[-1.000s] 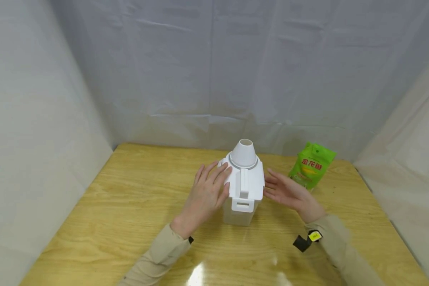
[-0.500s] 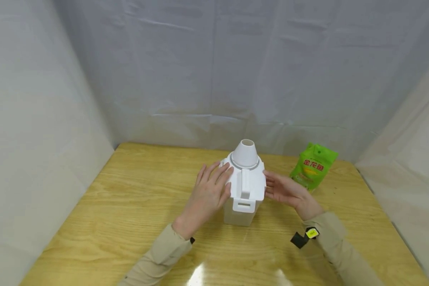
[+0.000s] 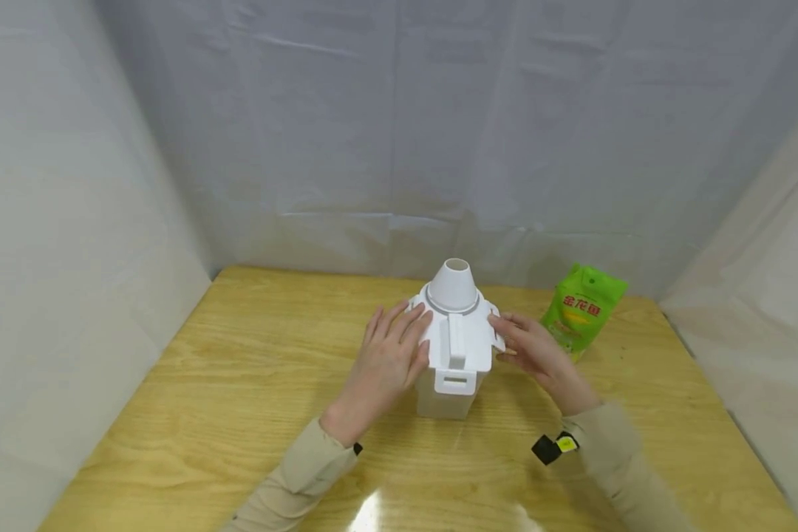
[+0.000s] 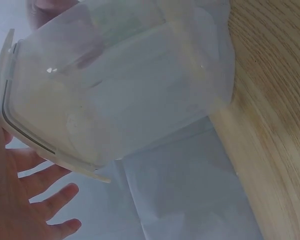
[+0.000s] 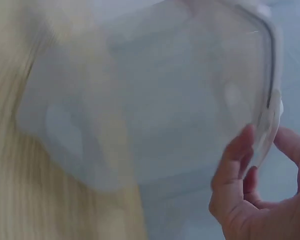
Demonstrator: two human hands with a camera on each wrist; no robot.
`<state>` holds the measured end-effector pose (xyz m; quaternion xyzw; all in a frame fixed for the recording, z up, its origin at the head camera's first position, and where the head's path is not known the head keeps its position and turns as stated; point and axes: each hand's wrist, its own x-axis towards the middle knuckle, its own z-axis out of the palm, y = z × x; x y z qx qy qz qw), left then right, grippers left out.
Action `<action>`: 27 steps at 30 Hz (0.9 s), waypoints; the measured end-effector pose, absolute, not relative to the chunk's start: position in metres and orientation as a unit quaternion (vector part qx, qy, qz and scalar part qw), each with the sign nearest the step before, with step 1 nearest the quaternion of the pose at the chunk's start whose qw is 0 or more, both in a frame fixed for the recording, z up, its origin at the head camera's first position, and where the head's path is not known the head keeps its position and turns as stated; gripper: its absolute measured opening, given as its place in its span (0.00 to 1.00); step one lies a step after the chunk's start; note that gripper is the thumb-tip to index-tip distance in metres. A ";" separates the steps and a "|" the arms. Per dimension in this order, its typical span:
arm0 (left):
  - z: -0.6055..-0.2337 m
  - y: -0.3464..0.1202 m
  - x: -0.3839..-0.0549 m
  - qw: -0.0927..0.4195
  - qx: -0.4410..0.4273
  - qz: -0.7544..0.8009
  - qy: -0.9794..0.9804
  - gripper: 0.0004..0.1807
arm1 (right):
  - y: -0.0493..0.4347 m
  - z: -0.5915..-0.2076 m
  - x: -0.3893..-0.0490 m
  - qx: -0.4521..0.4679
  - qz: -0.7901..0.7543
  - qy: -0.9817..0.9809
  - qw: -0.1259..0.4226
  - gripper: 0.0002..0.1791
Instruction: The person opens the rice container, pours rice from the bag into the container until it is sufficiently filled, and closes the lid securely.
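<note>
A clear plastic storage container [image 3: 442,405] stands upright on the table, topped by a white lid [image 3: 475,338] with a cone-shaped spout [image 3: 454,288]. My left hand [image 3: 384,360] rests its extended fingers on the lid's left edge. In the left wrist view, those fingers [image 4: 55,200] spread beside the rim, partly off it. On the opposite side, my right hand [image 3: 539,356] holds the lid's side latch [image 3: 498,340], which sticks outward. The right wrist view has the latch [image 5: 268,131] between thumb and curled fingers. A front latch [image 3: 455,383] hangs over the near wall.
Behind the right hand stands a green packet [image 3: 581,310] with red lettering. The wooden table [image 3: 253,369] ends at a pale sheet [image 3: 399,148] at the back, with more sheets at both sides.
My right hand has moved up along the lid's right side and taken hold of the side latch. That latch now swings outward. The left hand stays on the lid.
</note>
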<state>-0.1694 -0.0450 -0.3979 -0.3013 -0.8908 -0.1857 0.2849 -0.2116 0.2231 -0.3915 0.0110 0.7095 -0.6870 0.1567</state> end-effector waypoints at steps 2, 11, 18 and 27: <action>-0.398 -0.045 -0.170 0.285 -0.301 -0.188 -0.891 0.24 | 0.221 -0.392 -0.208 -0.005 -0.646 0.755 0.117 0.26; -0.398 -0.046 -0.171 0.271 -0.300 -0.198 -0.893 0.25 | 0.204 -0.383 -0.182 -0.109 -0.498 0.853 -0.114 0.28; -0.395 -0.050 -0.172 0.252 -0.300 -0.195 -0.899 0.25 | 0.191 -0.396 -0.167 -0.264 -0.342 0.857 -0.281 0.25; -0.392 -0.051 -0.172 0.243 -0.296 -0.207 -0.900 0.25 | 0.187 -0.406 -0.164 -0.272 -0.278 0.868 -0.310 0.26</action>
